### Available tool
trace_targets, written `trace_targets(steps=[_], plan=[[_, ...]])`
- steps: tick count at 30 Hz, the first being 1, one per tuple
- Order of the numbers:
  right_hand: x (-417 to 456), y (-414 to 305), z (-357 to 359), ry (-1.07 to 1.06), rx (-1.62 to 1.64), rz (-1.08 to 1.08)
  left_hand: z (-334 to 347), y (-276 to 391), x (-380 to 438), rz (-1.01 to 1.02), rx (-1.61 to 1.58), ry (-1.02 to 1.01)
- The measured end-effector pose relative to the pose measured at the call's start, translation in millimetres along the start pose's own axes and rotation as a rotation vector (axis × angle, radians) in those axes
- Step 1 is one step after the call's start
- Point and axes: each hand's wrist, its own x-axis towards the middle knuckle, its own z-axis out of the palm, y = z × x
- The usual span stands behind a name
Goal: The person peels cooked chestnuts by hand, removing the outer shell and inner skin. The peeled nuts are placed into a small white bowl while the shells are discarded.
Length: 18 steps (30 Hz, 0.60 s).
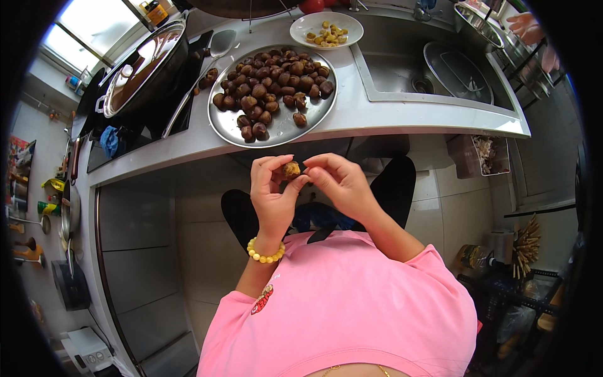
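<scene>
Below the counter's front edge, my left hand [273,191] holds a partly peeled chestnut [291,169], its yellow flesh showing through the brown shell. A yellow bead bracelet [265,258] circles that wrist. My right hand [341,181] is beside the chestnut, thumb and forefinger at its right side; whether they grip a bit of shell is too small to tell. Just beyond my hands, a round metal tray [301,134] on the counter carries many brown chestnuts [278,77]. Behind it, a white plate [300,29] holds yellow peeled chestnut pieces [328,34].
A metal spatula [198,75] lies left of the tray, near a lidded pot [146,70] on the black stove. On the right is a steel sink [386,66] with an oval lid [457,73]. A waste bin [471,155] hangs below. Pinkish hand shapes, hands or gloves, show far right.
</scene>
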Motion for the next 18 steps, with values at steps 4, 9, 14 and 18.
trace_targets(steps=[4,9,14,18], plan=[[0,-9,20,0.011,-0.091,-0.076,6,-4,-3,0.158,0.335,0.105],[6,-5,15,0.052,-0.185,-0.183,4,14,-2,0.098,0.431,-0.029],[7,-13,11,0.018,-0.157,-0.200,-4,15,-1,0.158,0.370,-0.078],[6,-6,15,0.013,-0.026,-0.145,0,13,-3,0.203,0.349,-0.012]])
